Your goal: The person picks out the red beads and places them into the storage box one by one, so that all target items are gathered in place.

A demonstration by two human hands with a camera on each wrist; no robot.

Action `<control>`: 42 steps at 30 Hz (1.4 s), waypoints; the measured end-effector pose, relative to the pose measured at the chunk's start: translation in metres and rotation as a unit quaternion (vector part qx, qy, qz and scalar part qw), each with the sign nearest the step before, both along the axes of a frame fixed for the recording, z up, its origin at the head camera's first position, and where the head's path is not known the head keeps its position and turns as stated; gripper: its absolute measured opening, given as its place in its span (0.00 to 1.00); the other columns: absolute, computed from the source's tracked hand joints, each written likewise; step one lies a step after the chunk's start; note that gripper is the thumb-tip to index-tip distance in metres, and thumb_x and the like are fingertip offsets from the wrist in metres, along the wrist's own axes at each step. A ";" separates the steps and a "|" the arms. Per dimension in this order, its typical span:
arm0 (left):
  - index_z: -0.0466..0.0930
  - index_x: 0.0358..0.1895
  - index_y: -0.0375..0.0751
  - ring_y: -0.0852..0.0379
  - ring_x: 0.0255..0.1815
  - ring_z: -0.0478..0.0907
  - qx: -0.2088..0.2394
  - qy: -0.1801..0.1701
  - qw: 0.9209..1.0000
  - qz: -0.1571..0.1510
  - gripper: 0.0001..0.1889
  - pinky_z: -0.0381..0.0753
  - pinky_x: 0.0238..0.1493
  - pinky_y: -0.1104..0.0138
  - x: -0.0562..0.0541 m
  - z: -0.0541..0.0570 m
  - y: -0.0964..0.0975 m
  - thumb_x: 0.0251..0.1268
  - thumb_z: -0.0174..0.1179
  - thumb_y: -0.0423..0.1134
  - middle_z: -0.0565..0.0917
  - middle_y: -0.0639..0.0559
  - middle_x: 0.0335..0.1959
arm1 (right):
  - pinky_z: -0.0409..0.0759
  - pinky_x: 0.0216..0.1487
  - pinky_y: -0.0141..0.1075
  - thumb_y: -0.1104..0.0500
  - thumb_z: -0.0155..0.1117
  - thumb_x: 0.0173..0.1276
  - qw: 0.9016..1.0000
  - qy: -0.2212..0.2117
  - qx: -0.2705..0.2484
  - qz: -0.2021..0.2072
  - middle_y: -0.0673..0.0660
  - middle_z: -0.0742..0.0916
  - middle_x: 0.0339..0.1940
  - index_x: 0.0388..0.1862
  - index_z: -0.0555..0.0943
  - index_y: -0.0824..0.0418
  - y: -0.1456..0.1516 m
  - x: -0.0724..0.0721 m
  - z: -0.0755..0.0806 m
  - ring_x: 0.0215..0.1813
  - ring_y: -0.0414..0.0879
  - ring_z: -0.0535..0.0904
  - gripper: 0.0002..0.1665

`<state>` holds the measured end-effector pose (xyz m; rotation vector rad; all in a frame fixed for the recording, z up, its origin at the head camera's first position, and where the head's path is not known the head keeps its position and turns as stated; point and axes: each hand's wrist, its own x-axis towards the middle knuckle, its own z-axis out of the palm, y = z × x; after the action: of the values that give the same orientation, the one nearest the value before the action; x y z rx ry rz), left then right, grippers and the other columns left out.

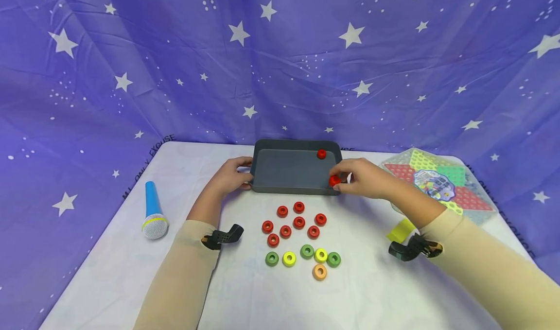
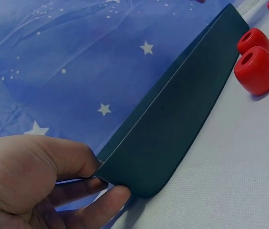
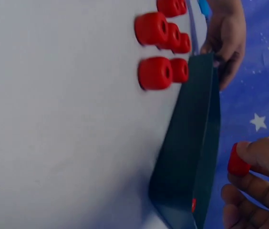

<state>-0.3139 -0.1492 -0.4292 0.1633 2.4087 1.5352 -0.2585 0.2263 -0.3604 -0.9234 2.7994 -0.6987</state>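
A dark grey rectangular tray (image 1: pixel 286 169) lies at the far side of the table. My left hand (image 1: pixel 231 176) grips its left end; in the left wrist view the thumb and fingers hold the corner of the tray wall (image 2: pixel 168 109). Above the tray's near right corner, my right hand (image 1: pixel 360 178) pinches a red ring-shaped bead (image 1: pixel 334 181) between thumb and finger, also seen in the right wrist view as a red bead (image 3: pixel 239 160). Another red bead (image 1: pixel 321 154) sits inside the tray near its far right corner.
Several loose red beads (image 1: pixel 299 222) lie in front of the tray. Nearer are green beads (image 1: pixel 307 251), yellow beads (image 1: pixel 289 258) and an orange bead (image 1: pixel 320 272). A toy microphone (image 1: pixel 153 213) lies left; a patterned hexagonal board (image 1: pixel 470 199) and yellow piece (image 1: pixel 400 231) lie right.
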 end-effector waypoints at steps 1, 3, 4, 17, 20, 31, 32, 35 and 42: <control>0.69 0.74 0.40 0.46 0.48 0.83 0.001 0.000 1.000 0.001 0.33 0.89 0.40 0.62 0.000 0.000 0.000 0.62 0.58 0.27 0.73 0.41 0.69 | 0.84 0.40 0.38 0.59 0.74 0.63 1.000 0.000 0.000 -0.004 0.49 0.87 0.41 0.51 0.86 0.59 0.000 -0.004 0.002 0.41 0.48 0.81 0.17; 0.69 0.74 0.40 0.46 0.48 0.83 0.002 0.001 1.000 0.003 0.34 0.89 0.40 0.62 0.000 0.000 -0.001 0.61 0.58 0.27 0.74 0.41 0.69 | 0.85 0.43 0.39 0.58 0.73 0.65 1.000 0.000 0.000 -0.009 0.50 0.87 0.44 0.53 0.86 0.59 -0.001 -0.013 0.006 0.43 0.47 0.81 0.18; 0.69 0.74 0.40 0.46 0.48 0.83 0.003 0.001 1.000 0.004 0.34 0.89 0.41 0.62 0.000 0.000 -0.001 0.61 0.58 0.27 0.74 0.41 0.68 | 0.85 0.44 0.39 0.58 0.72 0.66 1.000 -0.003 0.001 -0.011 0.50 0.87 0.44 0.54 0.85 0.59 -0.002 -0.017 0.007 0.43 0.47 0.82 0.18; 0.69 0.74 0.41 0.47 0.48 0.83 0.002 -0.001 1.000 0.008 0.34 0.89 0.41 0.62 -0.003 -0.003 -0.004 0.61 0.59 0.27 0.74 0.43 0.68 | 0.86 0.45 0.45 0.62 0.68 0.67 1.000 0.020 0.016 -0.016 0.56 0.89 0.44 0.55 0.85 0.63 -0.028 -0.066 0.035 0.41 0.49 0.84 0.18; 0.69 0.74 0.41 0.48 0.48 0.83 0.001 0.000 1.000 0.005 0.34 0.89 0.41 0.63 -0.002 -0.002 -0.004 0.62 0.59 0.27 0.74 0.43 0.68 | 0.86 0.47 0.46 0.63 0.69 0.66 0.999 0.024 0.024 -0.010 0.57 0.89 0.41 0.52 0.85 0.64 -0.035 -0.077 0.038 0.42 0.50 0.85 0.16; 0.69 0.74 0.40 0.48 0.47 0.83 0.005 0.003 1.000 0.001 0.33 0.89 0.41 0.63 -0.001 -0.004 0.000 0.62 0.60 0.27 0.75 0.43 0.68 | 0.84 0.53 0.50 0.60 0.72 0.66 0.999 0.003 0.036 -0.019 0.57 0.90 0.40 0.49 0.86 0.62 -0.046 -0.106 0.029 0.46 0.52 0.85 0.14; 0.69 0.74 0.40 0.48 0.47 0.83 0.005 0.002 1.000 0.000 0.33 0.89 0.41 0.63 -0.001 -0.004 0.001 0.62 0.60 0.28 0.75 0.43 0.68 | 0.84 0.53 0.50 0.60 0.72 0.66 0.999 0.000 0.036 -0.023 0.57 0.90 0.40 0.49 0.86 0.62 -0.047 -0.109 0.027 0.46 0.52 0.85 0.14; 0.69 0.74 0.40 0.48 0.47 0.83 0.007 0.000 1.000 -0.001 0.33 0.89 0.41 0.63 0.000 -0.005 0.002 0.62 0.60 0.28 0.75 0.43 0.68 | 0.84 0.53 0.50 0.60 0.73 0.65 0.999 -0.005 0.039 -0.034 0.58 0.90 0.40 0.48 0.86 0.63 -0.049 -0.116 0.017 0.46 0.52 0.85 0.14; 0.69 0.74 0.41 0.48 0.48 0.83 0.001 -0.002 1.000 0.006 0.33 0.89 0.41 0.63 0.001 -0.001 -0.001 0.62 0.60 0.27 0.74 0.43 0.69 | 0.83 0.56 0.50 0.58 0.75 0.64 0.997 -0.008 0.041 -0.058 0.61 0.90 0.45 0.48 0.85 0.65 -0.056 -0.128 -0.005 0.51 0.55 0.85 0.17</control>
<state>-0.3133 -0.1499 -0.4302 0.1460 2.4085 1.5424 -0.3869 0.1703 -0.3654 -0.7417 2.8620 -0.5963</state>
